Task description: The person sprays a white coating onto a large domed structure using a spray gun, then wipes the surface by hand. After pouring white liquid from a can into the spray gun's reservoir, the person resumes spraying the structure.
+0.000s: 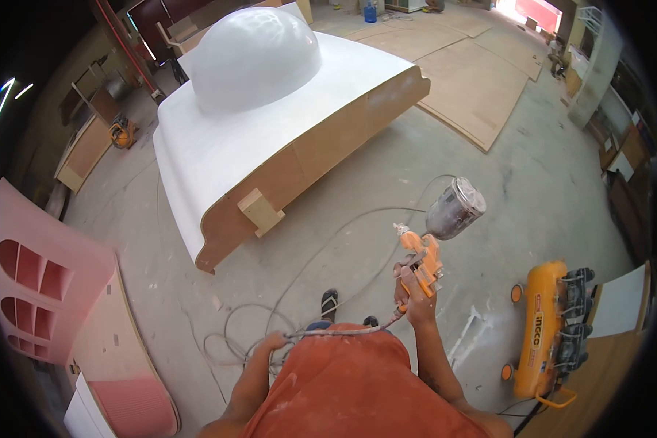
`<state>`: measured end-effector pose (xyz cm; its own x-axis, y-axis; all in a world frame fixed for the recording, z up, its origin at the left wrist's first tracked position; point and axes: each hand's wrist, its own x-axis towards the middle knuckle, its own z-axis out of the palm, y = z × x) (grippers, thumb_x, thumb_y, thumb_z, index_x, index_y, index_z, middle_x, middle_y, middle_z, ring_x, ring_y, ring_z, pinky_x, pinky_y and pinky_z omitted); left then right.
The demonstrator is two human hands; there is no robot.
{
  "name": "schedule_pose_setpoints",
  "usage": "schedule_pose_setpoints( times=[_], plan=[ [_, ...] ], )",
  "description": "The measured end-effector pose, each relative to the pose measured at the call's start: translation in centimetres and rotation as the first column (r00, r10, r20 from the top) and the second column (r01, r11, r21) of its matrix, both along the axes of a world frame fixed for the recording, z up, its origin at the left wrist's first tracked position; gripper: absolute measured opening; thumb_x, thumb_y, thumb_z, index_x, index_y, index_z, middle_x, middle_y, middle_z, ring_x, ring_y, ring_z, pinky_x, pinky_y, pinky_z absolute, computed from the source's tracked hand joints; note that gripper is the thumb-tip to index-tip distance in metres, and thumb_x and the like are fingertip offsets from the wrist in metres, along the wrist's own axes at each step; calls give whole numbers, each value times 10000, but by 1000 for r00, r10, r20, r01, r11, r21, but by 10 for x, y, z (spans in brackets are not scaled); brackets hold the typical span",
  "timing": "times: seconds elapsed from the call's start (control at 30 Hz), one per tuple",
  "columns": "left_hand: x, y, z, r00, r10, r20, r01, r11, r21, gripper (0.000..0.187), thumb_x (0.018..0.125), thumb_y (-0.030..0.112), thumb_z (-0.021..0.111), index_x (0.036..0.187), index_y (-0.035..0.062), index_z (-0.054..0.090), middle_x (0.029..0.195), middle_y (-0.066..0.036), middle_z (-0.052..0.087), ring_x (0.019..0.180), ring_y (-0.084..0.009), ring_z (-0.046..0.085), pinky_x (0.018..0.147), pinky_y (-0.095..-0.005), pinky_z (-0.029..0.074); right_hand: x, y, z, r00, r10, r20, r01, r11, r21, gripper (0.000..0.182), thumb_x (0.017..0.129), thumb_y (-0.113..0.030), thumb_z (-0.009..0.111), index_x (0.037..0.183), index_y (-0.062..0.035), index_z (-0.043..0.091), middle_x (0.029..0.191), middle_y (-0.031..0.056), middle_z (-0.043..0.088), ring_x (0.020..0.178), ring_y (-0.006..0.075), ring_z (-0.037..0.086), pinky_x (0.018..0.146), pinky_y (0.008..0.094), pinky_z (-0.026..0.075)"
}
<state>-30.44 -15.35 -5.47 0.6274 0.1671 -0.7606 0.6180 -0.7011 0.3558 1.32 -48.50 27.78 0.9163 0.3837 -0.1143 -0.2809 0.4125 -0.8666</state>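
1. Big white form, domed on top with raw wood sides, sitting on the concrete floor. Using that as the landmark for everything below.
2. Pink panel with arched cutouts, well off to the form's left, leaning at the edge of view.
3. Orange compressor, well apart from the form, down to its right, lying near the right arm.
4. Air hose, looped loosely on the floor just in front of the form's near corner, trailing up toward both hands.
5. Spray gun, orange body with a clear cup tilted up and right, held in the air near the form's front-right side, not touching it.
6. Right hand, wrapped tight round the gun's handle.
7. Left hand, closed round the hose, low down, in front of the form.
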Motion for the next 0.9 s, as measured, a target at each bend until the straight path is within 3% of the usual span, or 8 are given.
schedule_pose_setpoints(
  times=[0.13, 0.23, 0.33, 0.5, 0.57, 0.63, 0.77, 0.9],
  plan=[
    [116, 12, 37, 929, -279, 243, 286, 958, 6, 346, 910, 310, 594, 1087, 43, 724, 1078, -248, 717, 1017, -414, 683, 882, -509, 528, -6, -36, -9, 991, 31, 128, 10, 950, -312, 152, 984, -132, 649, 1095, -46, 593, 836, -8, 608, 505, 28, 454, 448, 217, 366],
    [200, -25, 97, 831, 131, 541, 55, 948, -313, 334, 968, 272, 565, 1121, 8, 701, 1096, -186, 733, 1040, -323, 683, 942, -430, 516, -28, -59, -2, 995, -35, 93, 60, 959, -276, 134, 968, -132, 679, 1057, -53, 615, 788, -47, 589, 546, 15, 454, 478, 212, 369],
    [289, -85, 258, 660, 291, 693, 100, 880, -465, 224, 1021, 199, 605, 1134, 10, 650, 1050, -60, 679, 1047, -152, 622, 967, -320, 479, -45, -84, -29, 994, 41, 98, -6, 944, -331, 248, 930, -63, 627, 1164, -48, 546, 864, 14, 625, 510, 24, 416, 450, 203, 350],
    [364, -170, 425, 252, 114, 961, 532, 814, -236, 488, 919, 299, 711, 1295, 5, 606, 1339, -149, 606, 1231, -270, 573, 1076, -399, 422, -58, -97, -17, 998, 50, 47, -30, 934, -356, 280, 926, -74, 655, 1190, -43, 570, 890, 7, 638, 552, 37, 466, 498, 213, 386],
    [377, -199, 451, 121, 14, 993, 658, 747, -90, 547, 909, 354, 716, 1322, 17, 597, 1399, -151, 585, 1281, -316, 542, 1112, -429, 395, -66, -96, -19, 997, 73, 23, -59, 924, -378, 292, 925, -81, 668, 1201, -38, 583, 898, 4, 641, 593, 55, 517, 545, 225, 433],
    [383, -217, 463, 59, -90, 994, 712, 702, 21, 547, 905, 374, 714, 1311, 25, 602, 1379, -149, 590, 1256, -325, 549, 1098, -435, 406, -75, -95, -23, 982, 114, 150, -43, 912, -407, 214, 947, -100, 692, 1132, 1, 660, 980, 56, 676, 909, 190, 654, 843, 351, 524],
    [411, -218, 454, -80, -425, 902, 901, 357, 248, 530, 895, 424, 706, 1257, 47, 619, 1291, -143, 606, 1170, -339, 566, 1037, -444, 437, -83, -97, -26, 953, 239, 184, -87, 803, -589, 255, 937, -137, 708, 1146, -5, 646, 1015, 151, 703, 897, 287, 696, 808, 360, 531],
    [432, -209, 440, -112, -432, 895, 955, 200, 217, 538, 880, 471, 709, 1213, 56, 627, 1197, -132, 615, 1105, -327, 574, 994, -452, 446, -81, -86, -30, 976, 152, 154, -31, 801, -598, 298, 906, -134, 740, 1162, -8, 657, 969, 99, 711, 873, 232, 688, 816, 352, 532]
  ],
)
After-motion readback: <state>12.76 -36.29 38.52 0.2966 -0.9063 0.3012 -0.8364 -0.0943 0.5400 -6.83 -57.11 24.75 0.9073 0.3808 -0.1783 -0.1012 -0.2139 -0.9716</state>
